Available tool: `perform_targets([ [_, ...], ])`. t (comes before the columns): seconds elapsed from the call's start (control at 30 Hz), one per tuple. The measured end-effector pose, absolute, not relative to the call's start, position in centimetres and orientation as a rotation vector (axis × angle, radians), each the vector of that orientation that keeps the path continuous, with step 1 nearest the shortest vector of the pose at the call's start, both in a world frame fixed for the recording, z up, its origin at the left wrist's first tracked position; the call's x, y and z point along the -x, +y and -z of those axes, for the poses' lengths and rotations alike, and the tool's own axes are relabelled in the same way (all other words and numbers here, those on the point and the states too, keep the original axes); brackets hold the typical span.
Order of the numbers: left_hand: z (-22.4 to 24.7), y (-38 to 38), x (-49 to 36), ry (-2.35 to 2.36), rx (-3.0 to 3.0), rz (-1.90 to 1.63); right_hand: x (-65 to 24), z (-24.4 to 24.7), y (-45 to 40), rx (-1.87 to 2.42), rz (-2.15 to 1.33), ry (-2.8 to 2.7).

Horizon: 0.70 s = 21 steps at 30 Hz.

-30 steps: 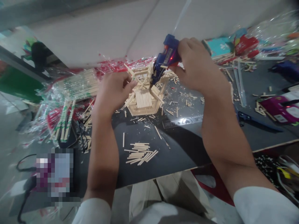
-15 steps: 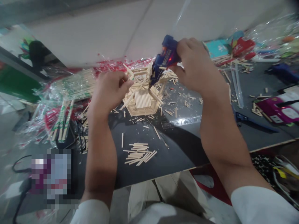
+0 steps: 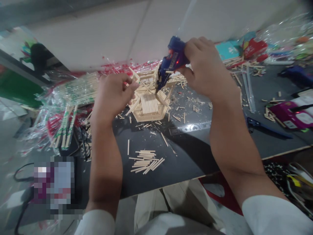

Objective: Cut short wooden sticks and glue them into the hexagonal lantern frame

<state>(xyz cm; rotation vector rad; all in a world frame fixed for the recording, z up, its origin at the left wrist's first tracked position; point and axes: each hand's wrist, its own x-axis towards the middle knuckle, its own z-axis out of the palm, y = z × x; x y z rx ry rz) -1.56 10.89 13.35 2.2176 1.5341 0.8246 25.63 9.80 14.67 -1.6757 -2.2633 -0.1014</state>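
Note:
My right hand [image 3: 204, 67] is closed round the handle of a blue hot glue gun [image 3: 171, 58], with a small red light lit on its side. Its nozzle points down at a model built of thin wooden sticks [image 3: 149, 104], by the crossed sticks above a slatted panel; whether the tip touches cannot be made out. A clear glue stick [image 3: 187, 18] juts from the gun's back end. At the model's upper left, my left hand [image 3: 117, 93] has thumb and fingers pinched on the stick model; the fingertips partly hide the grip.
Cut sticks [image 3: 145, 161] lie in a loose pile near the table's front edge. A clear ruler [image 3: 190, 128] is right of the model, among scraps. Plastic-wrapped stick bundles [image 3: 75, 88] crowd the left; a blue-handled tool [image 3: 267, 129] and magenta box [image 3: 290, 114] lie right.
The glue gun has tilted slightly and its nozzle has shifted a little down and left over the model. My left hand stays nearly still.

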Motion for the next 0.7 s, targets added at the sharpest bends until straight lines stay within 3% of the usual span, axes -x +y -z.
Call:
perform_targets([
  [0.4, -13.4, 10.8, 1.9, 1.504, -2.151, -0.768, -26.1, -14.1, 10.0, 1.66, 0.249, -2.087],
  [0.7, -14.6, 10.2, 1.4, 1.435, -2.298, -0.777, -30.7, -12.9, 11.1, 2.011, 0.171, -1.789],
])
